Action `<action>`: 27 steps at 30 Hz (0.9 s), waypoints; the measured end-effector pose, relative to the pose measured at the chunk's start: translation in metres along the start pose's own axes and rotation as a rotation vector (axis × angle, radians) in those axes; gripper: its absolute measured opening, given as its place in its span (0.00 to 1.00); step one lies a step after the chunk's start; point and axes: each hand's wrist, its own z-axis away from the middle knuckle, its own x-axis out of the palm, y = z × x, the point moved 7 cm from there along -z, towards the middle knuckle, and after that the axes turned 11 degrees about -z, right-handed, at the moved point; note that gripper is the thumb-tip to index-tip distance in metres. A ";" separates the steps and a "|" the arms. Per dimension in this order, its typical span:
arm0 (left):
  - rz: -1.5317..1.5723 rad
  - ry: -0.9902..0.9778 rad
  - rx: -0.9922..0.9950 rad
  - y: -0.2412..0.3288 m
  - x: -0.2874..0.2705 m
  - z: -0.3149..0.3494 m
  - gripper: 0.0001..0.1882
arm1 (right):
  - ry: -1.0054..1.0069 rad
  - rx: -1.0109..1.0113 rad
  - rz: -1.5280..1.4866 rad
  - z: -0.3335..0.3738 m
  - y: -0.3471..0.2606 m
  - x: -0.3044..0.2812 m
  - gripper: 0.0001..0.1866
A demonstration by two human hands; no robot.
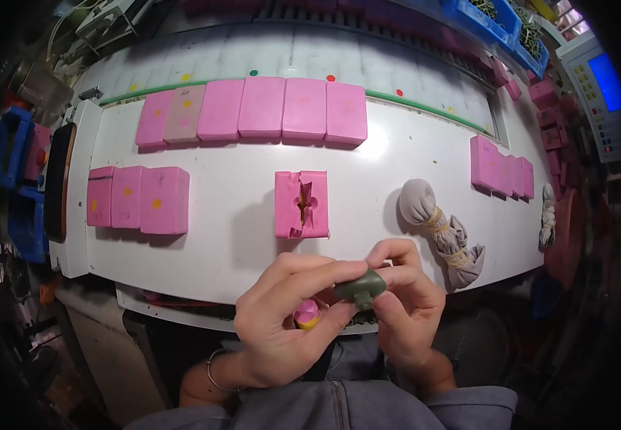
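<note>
Close to my body, just off the table's near edge, my left hand and my right hand pinch a dark green, smooth, wax-like piece between thumbs and fingers. It has a broad rounded body and a short stub on the side toward me. A small pink and yellow thing shows between the fingers and thumb of my left hand; whether that hand holds it I cannot tell. Beyond my hands, a pink rubber mould block stands apart on the white table, its jagged, star-shaped cavity facing up.
Pink blocks form a back row, a left group and a right group. A pale cloth pouch tied with rubber bands lies right of my hands. A machine with a blue screen and blue bins stand around the table.
</note>
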 end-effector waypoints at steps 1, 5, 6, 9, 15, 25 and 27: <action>-0.022 0.006 0.041 0.005 -0.001 -0.002 0.19 | -0.007 -0.015 0.032 0.001 -0.004 -0.001 0.10; 0.050 0.014 0.073 0.004 0.003 0.001 0.21 | -0.045 -0.003 0.027 -0.001 -0.011 -0.001 0.09; 0.135 0.041 0.036 0.002 0.003 0.003 0.23 | -0.038 -0.003 0.009 -0.001 -0.011 0.000 0.09; 0.283 0.079 -0.003 -0.001 0.005 0.005 0.27 | -0.041 -0.008 -0.018 -0.002 -0.011 0.002 0.09; 0.143 0.114 0.103 0.004 -0.007 0.008 0.27 | -0.102 0.008 0.046 -0.011 -0.019 0.015 0.10; -0.105 0.379 0.062 -0.027 -0.056 0.001 0.05 | -0.383 -0.121 0.685 -0.123 -0.067 0.067 0.05; -0.065 0.296 0.014 -0.042 -0.055 0.002 0.06 | -0.246 -0.151 0.685 -0.170 -0.080 0.061 0.05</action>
